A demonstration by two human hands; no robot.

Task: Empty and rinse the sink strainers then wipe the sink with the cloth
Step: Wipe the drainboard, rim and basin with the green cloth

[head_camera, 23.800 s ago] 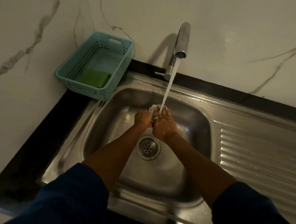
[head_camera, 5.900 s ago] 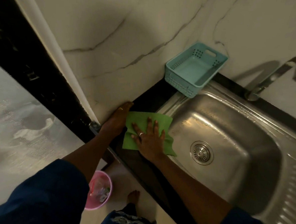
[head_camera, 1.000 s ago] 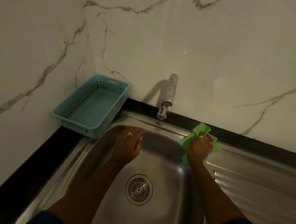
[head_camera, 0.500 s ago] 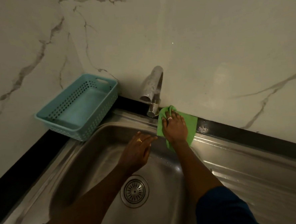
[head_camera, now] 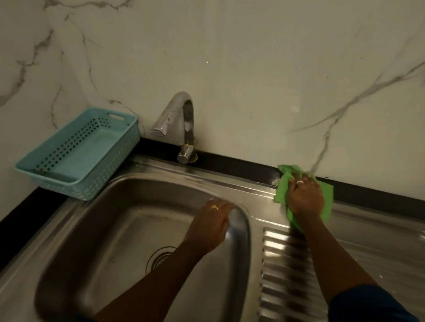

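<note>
One green cloth (head_camera: 326, 198) under flat right hand (head_camera: 304, 197), one sink (head_camera: 126, 230), left hand (head_camera: 209, 227) open, empty

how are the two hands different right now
The right hand presses flat on the green cloth at the sink's back rim; the left hand is bare, resting on the basin's right edge. The left wears a gold ring, the right a pale one. Both lie palm-down.

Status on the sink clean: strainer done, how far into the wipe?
Done, apparently: round metal strainer sits in the drain, tap dry. In hand: right hand presses the green cloth on the back ledge; left hand rests on the steel basin's rim. Left: ribbed drainboard, maybe the basin.
</note>
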